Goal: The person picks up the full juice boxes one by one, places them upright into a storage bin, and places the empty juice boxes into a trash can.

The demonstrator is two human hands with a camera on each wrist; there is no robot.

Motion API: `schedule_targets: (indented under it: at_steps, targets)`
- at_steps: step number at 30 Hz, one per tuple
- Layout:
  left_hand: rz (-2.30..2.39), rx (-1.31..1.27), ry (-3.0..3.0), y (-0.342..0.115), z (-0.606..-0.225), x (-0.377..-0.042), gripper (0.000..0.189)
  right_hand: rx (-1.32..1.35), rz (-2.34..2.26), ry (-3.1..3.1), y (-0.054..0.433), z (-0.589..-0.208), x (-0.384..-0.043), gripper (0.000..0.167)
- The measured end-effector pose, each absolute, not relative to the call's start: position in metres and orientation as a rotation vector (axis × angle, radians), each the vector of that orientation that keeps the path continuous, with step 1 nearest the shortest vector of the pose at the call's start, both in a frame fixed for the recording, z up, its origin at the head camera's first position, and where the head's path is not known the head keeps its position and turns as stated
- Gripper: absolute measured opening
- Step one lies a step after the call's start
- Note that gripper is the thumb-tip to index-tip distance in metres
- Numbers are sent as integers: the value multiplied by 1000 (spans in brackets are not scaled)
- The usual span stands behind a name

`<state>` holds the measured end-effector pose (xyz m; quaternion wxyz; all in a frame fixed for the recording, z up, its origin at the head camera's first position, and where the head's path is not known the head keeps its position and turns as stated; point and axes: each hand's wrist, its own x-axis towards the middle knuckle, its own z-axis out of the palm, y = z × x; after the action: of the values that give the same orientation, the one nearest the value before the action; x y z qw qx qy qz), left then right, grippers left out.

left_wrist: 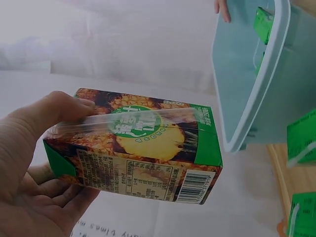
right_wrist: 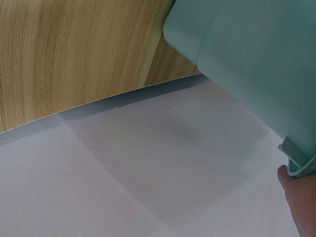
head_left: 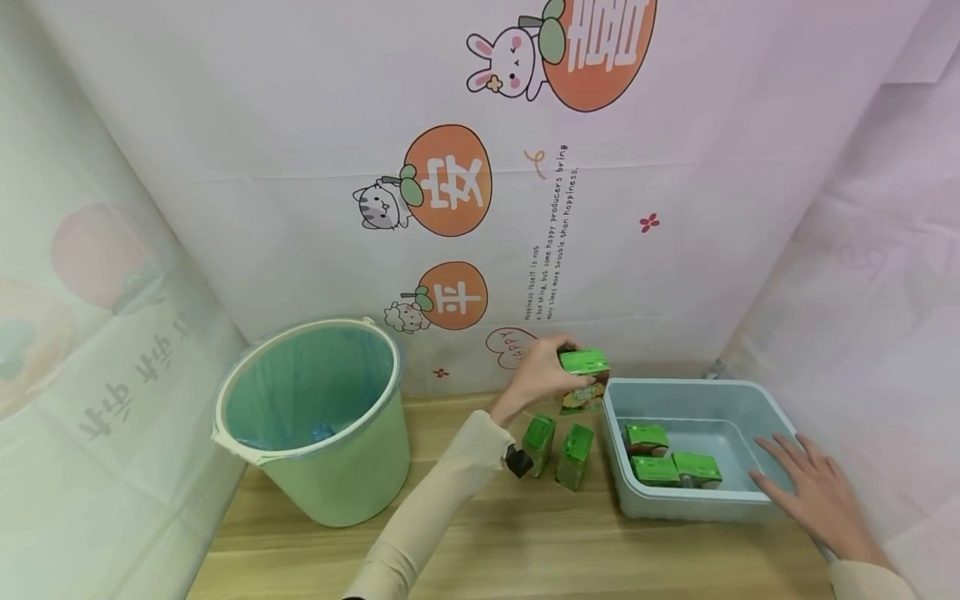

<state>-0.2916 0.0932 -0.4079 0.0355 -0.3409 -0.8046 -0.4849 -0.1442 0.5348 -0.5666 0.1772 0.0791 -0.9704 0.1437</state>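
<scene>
My left hand (head_left: 542,373) grips a pineapple juice carton (left_wrist: 143,143) between thumb and fingers, just above the table and left of the light blue plastic basin (head_left: 686,502). The carton has green ends, pineapple pictures and a wrapped straw along its side. Below that hand, two more green-topped cartons (head_left: 574,457) stand upright on the table. Inside the basin, three cartons (head_left: 654,471) sit toward the left side. My right hand (head_left: 821,500) rests at the basin's right rim, its fingers extended over the inside; the right wrist view shows only part of it.
A pale green bucket (head_left: 337,483) lined with a clear bag stands at the left of the wooden table (head_left: 525,550), with something blue low inside. Printed white cloth walls (head_left: 675,275) enclose the back and both sides.
</scene>
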Motion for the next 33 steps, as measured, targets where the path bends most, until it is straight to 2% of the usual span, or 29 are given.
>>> schedule_targets:
  at_steps: [19,33]
  targets:
    - [-1336,-1104,-2618,165,-413,-294,39,213,406,-2778,531,-563,-142,67]
    - [-1340,-1122,-2676,220,-423,-283,37,195,418,-2792,530,-563,-142,69]
